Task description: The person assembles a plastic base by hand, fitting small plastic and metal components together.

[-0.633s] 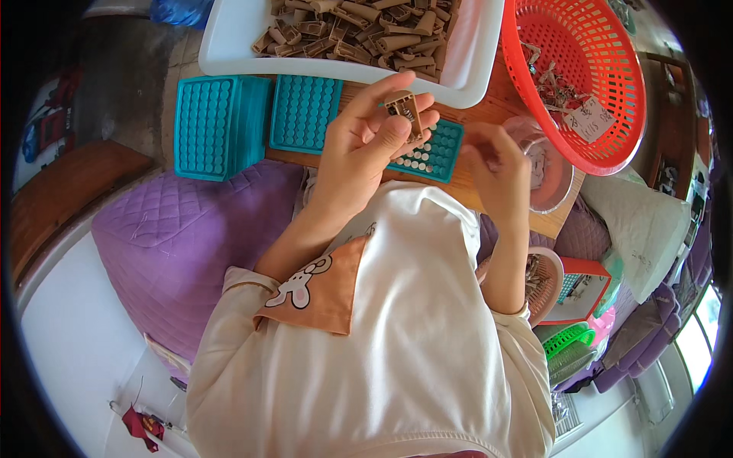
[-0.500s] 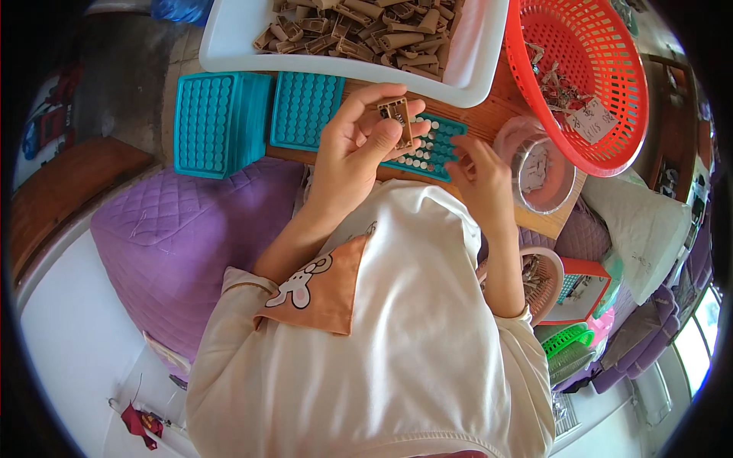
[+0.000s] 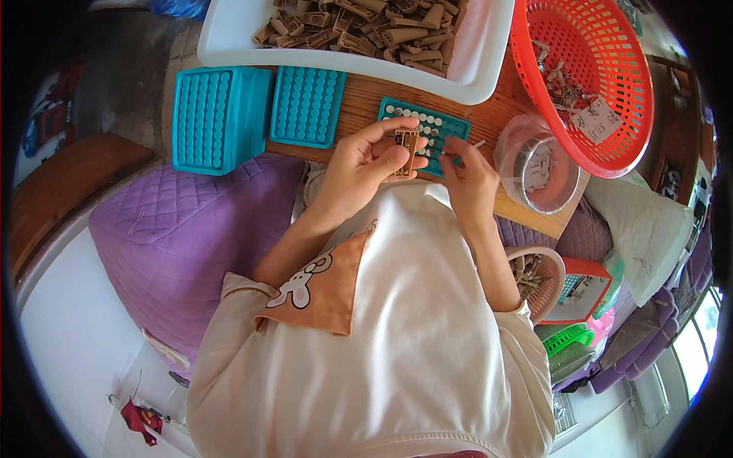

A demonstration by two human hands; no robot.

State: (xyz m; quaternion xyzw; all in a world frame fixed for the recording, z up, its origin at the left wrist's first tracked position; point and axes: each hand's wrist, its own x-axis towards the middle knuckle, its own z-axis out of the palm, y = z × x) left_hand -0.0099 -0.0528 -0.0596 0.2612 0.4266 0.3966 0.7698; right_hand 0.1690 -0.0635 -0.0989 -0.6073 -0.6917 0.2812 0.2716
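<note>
My left hand grips a brown plastic housing between thumb and fingers, its hollow side with small dark and metal parts facing up. Close to its right, my right hand has its thumb and fingers pinched together. A thin white piece sticks out at those fingertips; its exact kind is too small to make out. Under both hands lies a teal tray with round pockets, several holding small white round parts. The hands cover the tray's near part.
Beyond is a white bin heaped with brown housings. At left stand a stack of teal trays and another teal tray. To the right are a clear tub with white pieces and a red basket of small metal parts.
My right hand has moved slightly left toward the housing, and its fingers have closed, with the thin white piece now showing. My left hand has lowered a little and turned the housing more upright.
</note>
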